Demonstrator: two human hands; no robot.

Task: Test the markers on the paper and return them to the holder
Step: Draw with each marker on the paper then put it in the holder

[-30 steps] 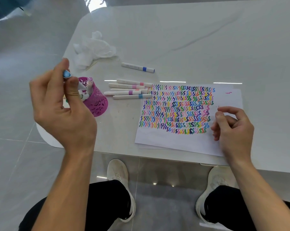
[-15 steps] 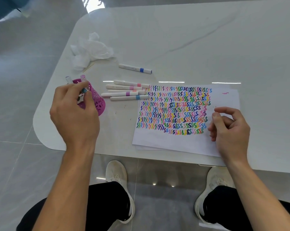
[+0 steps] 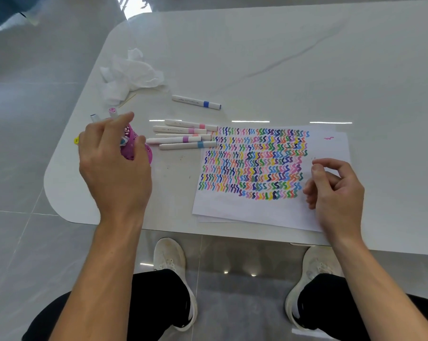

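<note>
A pink perforated holder [image 3: 136,153] stands near the table's left edge, mostly hidden by my left hand [image 3: 112,168]. Marker caps stick out of it: a blue one [image 3: 94,117], a pink one [image 3: 112,110] and a yellow one [image 3: 76,140]. A light-blue-capped marker [image 3: 122,142] sits at the holder's mouth between my spread index finger and thumb, which do not close on it. Several white markers [image 3: 183,137] lie in a row beside the holder, and a blue-banded marker [image 3: 198,102] lies farther back. My right hand [image 3: 336,193] rests loosely curled on the paper [image 3: 257,212], holding nothing.
A crumpled white tissue [image 3: 131,75] lies at the back left of the white table [image 3: 281,57]. The table's rounded left corner and near edge are close to the holder. The paper is covered with coloured zigzag marks. My shoes show below the edge.
My left hand came down from mid-air with the light-blue-capped marker to the holder, and its fingers have now spread off it. My right hand has stayed on the paper.
</note>
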